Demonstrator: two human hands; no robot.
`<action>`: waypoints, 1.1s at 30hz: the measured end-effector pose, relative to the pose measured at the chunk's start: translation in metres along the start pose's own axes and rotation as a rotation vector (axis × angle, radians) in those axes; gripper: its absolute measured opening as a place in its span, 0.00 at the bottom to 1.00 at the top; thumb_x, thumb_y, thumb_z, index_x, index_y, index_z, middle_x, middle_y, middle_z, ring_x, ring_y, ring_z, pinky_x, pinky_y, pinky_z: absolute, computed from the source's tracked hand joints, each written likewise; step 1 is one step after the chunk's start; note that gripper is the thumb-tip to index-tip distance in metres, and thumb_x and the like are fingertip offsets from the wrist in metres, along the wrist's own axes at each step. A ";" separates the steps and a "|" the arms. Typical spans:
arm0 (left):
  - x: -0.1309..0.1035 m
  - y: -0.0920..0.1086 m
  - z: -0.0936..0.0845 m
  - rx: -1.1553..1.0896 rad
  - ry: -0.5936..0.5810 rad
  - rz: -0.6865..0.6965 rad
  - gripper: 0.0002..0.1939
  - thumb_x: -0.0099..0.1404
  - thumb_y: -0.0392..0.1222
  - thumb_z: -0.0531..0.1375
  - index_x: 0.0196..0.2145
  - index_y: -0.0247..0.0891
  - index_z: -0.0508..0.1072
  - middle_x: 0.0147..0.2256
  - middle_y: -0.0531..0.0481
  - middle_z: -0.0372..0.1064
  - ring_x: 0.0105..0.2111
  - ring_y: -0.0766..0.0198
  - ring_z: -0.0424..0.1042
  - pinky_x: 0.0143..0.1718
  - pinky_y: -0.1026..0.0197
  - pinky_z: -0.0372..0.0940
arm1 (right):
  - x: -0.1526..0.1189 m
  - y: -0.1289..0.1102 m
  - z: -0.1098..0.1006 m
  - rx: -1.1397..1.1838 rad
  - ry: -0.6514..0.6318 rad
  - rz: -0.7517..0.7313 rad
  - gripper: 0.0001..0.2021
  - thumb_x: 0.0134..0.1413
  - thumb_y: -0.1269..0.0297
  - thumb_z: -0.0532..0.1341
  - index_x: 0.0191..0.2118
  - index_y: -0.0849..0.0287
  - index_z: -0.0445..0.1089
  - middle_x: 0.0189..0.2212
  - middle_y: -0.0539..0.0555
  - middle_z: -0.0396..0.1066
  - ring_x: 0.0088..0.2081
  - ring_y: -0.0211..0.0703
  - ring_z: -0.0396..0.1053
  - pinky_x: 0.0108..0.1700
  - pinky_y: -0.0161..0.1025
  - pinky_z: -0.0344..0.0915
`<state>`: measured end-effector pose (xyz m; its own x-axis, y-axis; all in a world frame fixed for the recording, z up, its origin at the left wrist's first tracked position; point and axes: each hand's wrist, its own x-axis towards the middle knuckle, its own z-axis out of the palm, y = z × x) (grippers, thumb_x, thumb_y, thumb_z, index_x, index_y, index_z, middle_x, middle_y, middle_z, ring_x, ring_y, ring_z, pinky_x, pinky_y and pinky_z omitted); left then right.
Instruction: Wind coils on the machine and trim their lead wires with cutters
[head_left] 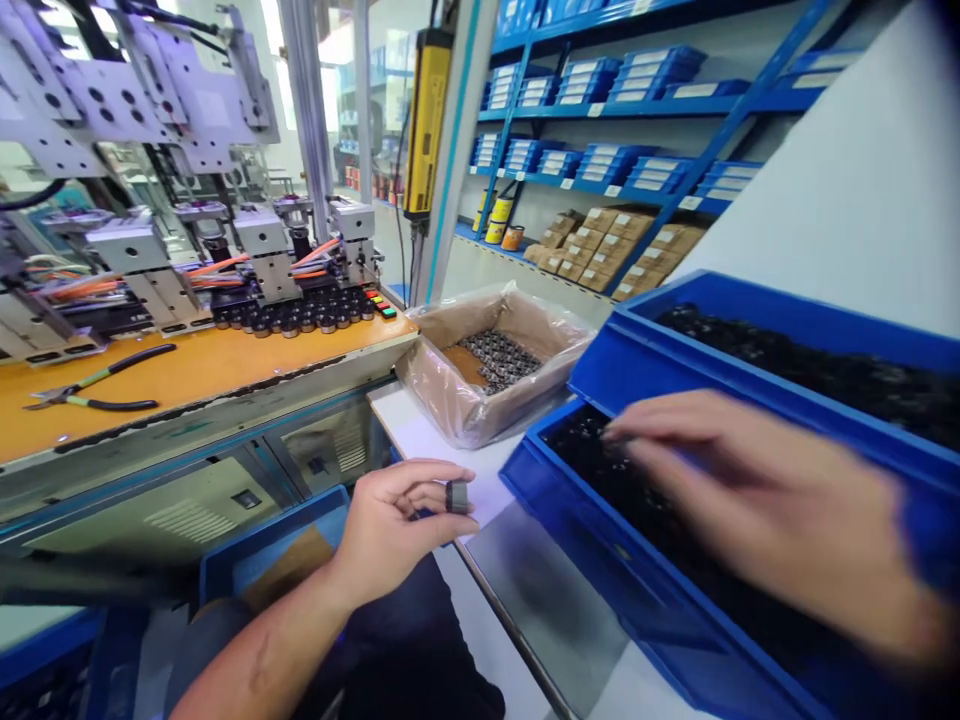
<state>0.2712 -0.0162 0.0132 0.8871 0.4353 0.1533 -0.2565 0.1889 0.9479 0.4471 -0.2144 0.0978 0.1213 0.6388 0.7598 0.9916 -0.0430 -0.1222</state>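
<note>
Between the thumb and fingers of my left hand [409, 515] is a small dark cylindrical part [457, 497], held over the edge of the white table [487, 475]. My right hand [765, 500], blurred by motion, is over the lower blue bin [600, 570], which holds small black parts. Its thumb and forefinger come together near the bin's far end; whatever they pinch is too small and blurred to name. Behind it stands the upper blue bin [675, 365], also filled with black parts.
A plastic-lined box [465, 410] with rows of small parts stands at the table's far end. On the orange bench [202, 375] are pliers [112, 380], dark round parts [300, 312] and machine fixtures. A blue tray [225, 565] is low at the left.
</note>
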 end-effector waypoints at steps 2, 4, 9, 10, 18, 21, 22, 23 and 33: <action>-0.002 0.001 0.006 0.003 -0.017 -0.010 0.18 0.49 0.34 0.73 0.40 0.34 0.80 0.34 0.43 0.80 0.31 0.63 0.78 0.36 0.63 0.73 | -0.010 -0.019 0.028 0.116 -0.039 -0.013 0.09 0.59 0.74 0.61 0.45 0.58 0.71 0.34 0.57 0.75 0.36 0.41 0.74 0.35 0.35 0.74; -0.003 -0.001 0.010 -0.040 -0.014 -0.023 0.18 0.48 0.33 0.73 0.39 0.35 0.80 0.37 0.43 0.81 0.33 0.61 0.80 0.38 0.63 0.74 | -0.020 -0.036 0.051 0.219 0.003 -0.031 0.10 0.58 0.77 0.61 0.45 0.61 0.69 0.35 0.57 0.73 0.36 0.39 0.74 0.36 0.34 0.74; -0.002 -0.012 0.021 -0.107 -0.022 -0.051 0.20 0.45 0.34 0.75 0.38 0.35 0.80 0.33 0.44 0.81 0.32 0.60 0.81 0.37 0.63 0.76 | -0.038 -0.045 0.073 0.297 0.096 -0.070 0.11 0.55 0.79 0.62 0.44 0.62 0.69 0.33 0.56 0.72 0.35 0.40 0.73 0.35 0.35 0.75; -0.001 -0.014 0.023 -0.115 -0.026 -0.043 0.20 0.45 0.35 0.75 0.38 0.34 0.80 0.34 0.44 0.81 0.33 0.59 0.81 0.37 0.63 0.76 | -0.041 -0.044 0.072 0.312 0.082 -0.078 0.10 0.55 0.79 0.61 0.43 0.63 0.69 0.33 0.57 0.72 0.36 0.40 0.73 0.35 0.35 0.75; 0.002 -0.015 0.027 -0.073 -0.073 0.144 0.20 0.47 0.30 0.74 0.40 0.36 0.80 0.36 0.45 0.82 0.33 0.61 0.81 0.38 0.65 0.76 | -0.039 -0.036 0.062 0.324 -0.019 -0.081 0.11 0.60 0.74 0.61 0.49 0.64 0.68 0.37 0.59 0.71 0.40 0.41 0.72 0.38 0.37 0.75; 0.000 -0.015 0.025 -0.008 -0.065 0.116 0.19 0.47 0.33 0.74 0.39 0.35 0.80 0.33 0.45 0.82 0.32 0.59 0.81 0.36 0.64 0.77 | -0.038 -0.032 0.062 0.329 -0.035 -0.092 0.11 0.61 0.72 0.60 0.49 0.62 0.69 0.38 0.59 0.71 0.40 0.42 0.71 0.38 0.39 0.75; -0.001 -0.015 0.024 -0.001 -0.070 0.098 0.19 0.47 0.35 0.74 0.39 0.35 0.80 0.33 0.45 0.82 0.32 0.59 0.81 0.35 0.63 0.77 | -0.037 -0.031 0.062 0.339 -0.036 -0.097 0.11 0.62 0.72 0.60 0.49 0.61 0.69 0.37 0.58 0.70 0.40 0.42 0.71 0.38 0.39 0.75; -0.001 -0.014 0.023 -0.002 -0.079 0.077 0.19 0.47 0.36 0.74 0.39 0.35 0.80 0.32 0.44 0.81 0.31 0.58 0.81 0.35 0.62 0.77 | -0.037 -0.031 0.062 0.343 -0.037 -0.104 0.11 0.62 0.71 0.60 0.50 0.61 0.69 0.37 0.58 0.70 0.40 0.42 0.71 0.39 0.40 0.75; -0.002 -0.012 0.020 -0.085 -0.133 0.002 0.19 0.48 0.33 0.74 0.39 0.37 0.81 0.32 0.47 0.82 0.30 0.58 0.81 0.34 0.61 0.78 | -0.034 -0.034 0.061 0.310 -0.044 -0.179 0.09 0.60 0.75 0.60 0.46 0.65 0.70 0.35 0.58 0.70 0.39 0.41 0.70 0.38 0.37 0.74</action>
<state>0.2798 -0.0367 0.0071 0.9281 0.3165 0.1959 -0.2846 0.2642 0.9215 0.4064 -0.1875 0.0368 -0.0619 0.6482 0.7589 0.9353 0.3032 -0.1827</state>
